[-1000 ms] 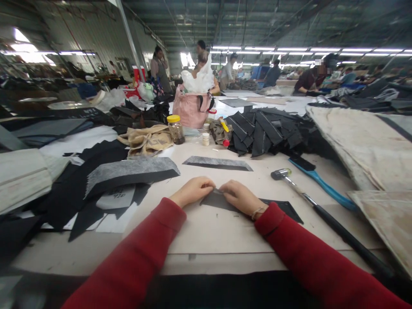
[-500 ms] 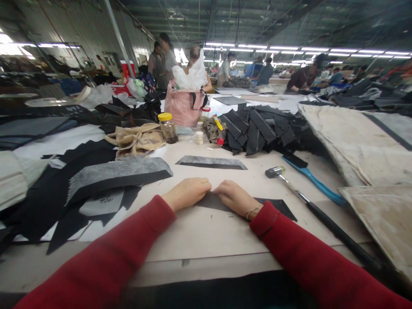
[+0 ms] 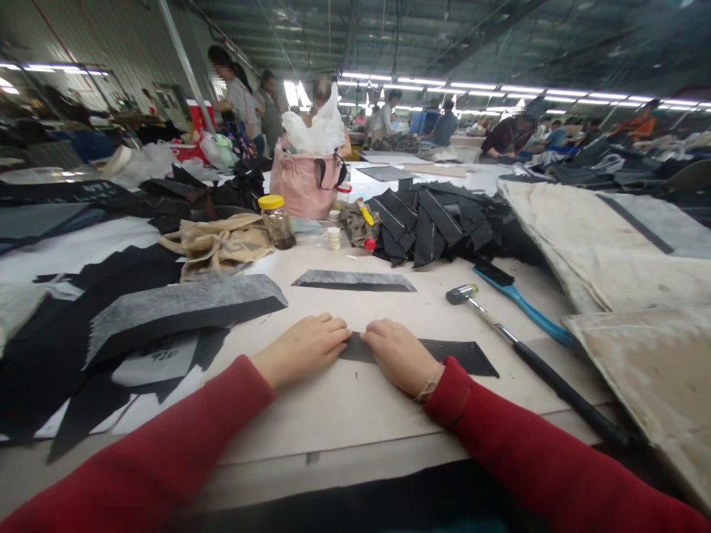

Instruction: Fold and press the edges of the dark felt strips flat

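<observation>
Left hand (image 3: 311, 348) and right hand (image 3: 401, 357) touch a black strip (image 3: 458, 355), grip unclear; rubber mallet (image 3: 541, 369) crosses the board's (image 3: 344, 418) front edge.

The left arm (image 3: 167, 429) is extended from the near left corner of the tabletop (image 3: 289, 474) toward its middle, the right arm (image 3: 544, 451) from the near right; both are covered by red sleeves. The left hand (image 3: 307, 349) and right hand (image 3: 401, 357) are held low, backs upward, with bent fingers pointed inward and fingertips slightly apart. The right wrist (image 3: 430, 381) is circled by a thin band.
</observation>
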`<state>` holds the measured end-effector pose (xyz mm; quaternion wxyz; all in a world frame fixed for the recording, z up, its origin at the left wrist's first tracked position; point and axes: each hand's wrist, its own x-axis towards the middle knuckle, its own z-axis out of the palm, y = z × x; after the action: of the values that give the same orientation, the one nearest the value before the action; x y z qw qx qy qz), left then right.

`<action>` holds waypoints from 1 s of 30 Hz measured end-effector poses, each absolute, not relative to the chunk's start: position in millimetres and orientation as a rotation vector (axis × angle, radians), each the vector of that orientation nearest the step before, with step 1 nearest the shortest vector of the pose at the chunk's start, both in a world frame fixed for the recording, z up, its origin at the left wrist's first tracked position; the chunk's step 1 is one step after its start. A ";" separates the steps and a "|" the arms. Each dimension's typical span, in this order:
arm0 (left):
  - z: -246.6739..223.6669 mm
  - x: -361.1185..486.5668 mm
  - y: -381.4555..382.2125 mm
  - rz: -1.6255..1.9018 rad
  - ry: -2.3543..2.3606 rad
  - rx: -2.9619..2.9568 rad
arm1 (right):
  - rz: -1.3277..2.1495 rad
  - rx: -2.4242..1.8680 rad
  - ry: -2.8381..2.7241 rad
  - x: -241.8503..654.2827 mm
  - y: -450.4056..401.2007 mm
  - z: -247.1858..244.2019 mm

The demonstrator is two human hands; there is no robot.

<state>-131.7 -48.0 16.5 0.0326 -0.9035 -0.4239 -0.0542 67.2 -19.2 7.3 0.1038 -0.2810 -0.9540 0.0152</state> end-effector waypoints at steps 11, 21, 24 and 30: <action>7.6 -137.3 -50.9 -0.612 -1.628 -2.852 | -0.354 -1.534 -2.456 253.5 -10.7 8.4; 1.8 -140.3 -50.9 -0.760 -1.782 -2.768 | 0.080 -1.707 -2.312 261.8 -14.8 8.9; 0.5 -141.1 -51.4 -0.757 -1.804 -2.742 | 0.630 -1.717 -2.107 232.5 -36.1 26.2; -2.8 -142.1 -50.6 -0.710 -1.861 -2.680 | 1.151 -1.485 -2.166 166.0 -70.6 40.7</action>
<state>-142.1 -50.6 -2.8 -0.0987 -0.7986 -0.5547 -0.2117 166.0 -70.6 40.7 0.1368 -0.5130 -0.7484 0.3975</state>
